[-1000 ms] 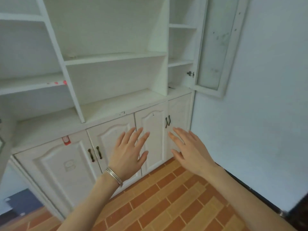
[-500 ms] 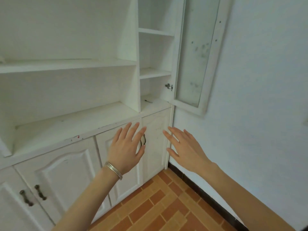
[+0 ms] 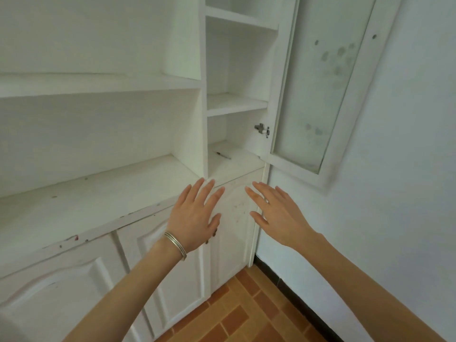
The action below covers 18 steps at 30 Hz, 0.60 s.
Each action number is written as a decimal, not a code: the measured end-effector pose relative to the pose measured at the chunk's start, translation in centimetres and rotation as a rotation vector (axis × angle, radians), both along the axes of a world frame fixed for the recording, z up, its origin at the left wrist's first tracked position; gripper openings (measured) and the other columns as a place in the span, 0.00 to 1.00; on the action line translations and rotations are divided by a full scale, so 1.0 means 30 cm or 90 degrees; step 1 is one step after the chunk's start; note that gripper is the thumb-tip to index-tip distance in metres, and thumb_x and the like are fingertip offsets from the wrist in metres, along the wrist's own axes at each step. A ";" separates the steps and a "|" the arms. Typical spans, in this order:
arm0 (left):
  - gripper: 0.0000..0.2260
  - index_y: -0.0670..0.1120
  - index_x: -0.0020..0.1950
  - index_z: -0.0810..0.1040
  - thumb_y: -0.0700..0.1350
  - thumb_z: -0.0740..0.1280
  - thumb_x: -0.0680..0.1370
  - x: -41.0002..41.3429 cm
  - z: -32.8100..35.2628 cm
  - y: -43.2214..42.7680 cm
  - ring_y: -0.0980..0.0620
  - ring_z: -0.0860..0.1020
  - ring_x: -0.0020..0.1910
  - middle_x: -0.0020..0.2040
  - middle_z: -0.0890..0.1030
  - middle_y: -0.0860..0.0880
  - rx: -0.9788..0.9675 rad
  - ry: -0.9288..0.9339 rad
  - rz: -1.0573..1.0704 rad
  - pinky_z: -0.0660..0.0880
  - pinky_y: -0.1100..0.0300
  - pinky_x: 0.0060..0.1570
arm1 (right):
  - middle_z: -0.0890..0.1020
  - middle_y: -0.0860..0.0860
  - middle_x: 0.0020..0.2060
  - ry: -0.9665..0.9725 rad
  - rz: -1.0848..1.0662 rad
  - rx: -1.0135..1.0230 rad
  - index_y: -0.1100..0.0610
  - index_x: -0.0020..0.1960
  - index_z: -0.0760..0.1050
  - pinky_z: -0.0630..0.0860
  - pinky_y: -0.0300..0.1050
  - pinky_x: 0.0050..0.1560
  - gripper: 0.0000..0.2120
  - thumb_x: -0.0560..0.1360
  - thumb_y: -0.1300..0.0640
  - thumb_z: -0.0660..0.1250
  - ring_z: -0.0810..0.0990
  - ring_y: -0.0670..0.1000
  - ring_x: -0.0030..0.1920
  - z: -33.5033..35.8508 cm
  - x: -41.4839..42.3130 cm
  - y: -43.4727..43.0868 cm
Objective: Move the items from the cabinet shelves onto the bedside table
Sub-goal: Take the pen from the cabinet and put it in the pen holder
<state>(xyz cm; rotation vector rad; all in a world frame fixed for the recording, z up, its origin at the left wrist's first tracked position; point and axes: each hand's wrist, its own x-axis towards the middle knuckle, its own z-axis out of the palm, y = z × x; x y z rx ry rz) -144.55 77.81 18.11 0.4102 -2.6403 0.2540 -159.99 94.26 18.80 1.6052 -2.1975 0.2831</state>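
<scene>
Both hands hold nothing, fingers straight and spread: the left hand [image 3: 195, 215], a silver bangle [image 3: 175, 245] on its wrist, and the right hand [image 3: 278, 215] hover side by side at centre frame before the white cabinet [image 3: 98, 213]. Just above them a thin dark pen-like item [image 3: 223, 155] lies on the narrow compartment's lowest shelf, beside the open glass door [image 3: 318, 95] at upper right.

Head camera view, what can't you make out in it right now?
- Head view: the thin dark object on the narrow compartment's bottom shelf is too small to identify.
- Head view: the lower door's handle is mostly hidden behind the left hand.
- Head view: the upper shelves are cut off by the top edge.
- Head view: the bedside table lies outside the frame.
</scene>
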 end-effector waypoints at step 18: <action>0.25 0.45 0.66 0.74 0.53 0.55 0.74 -0.686 -0.188 -0.596 0.40 0.71 0.66 0.66 0.74 0.41 0.027 -0.044 -0.007 0.70 0.44 0.61 | 0.72 0.58 0.66 -0.021 0.035 0.066 0.59 0.70 0.67 0.68 0.55 0.64 0.25 0.75 0.55 0.67 0.73 0.57 0.65 -0.215 -0.796 -0.674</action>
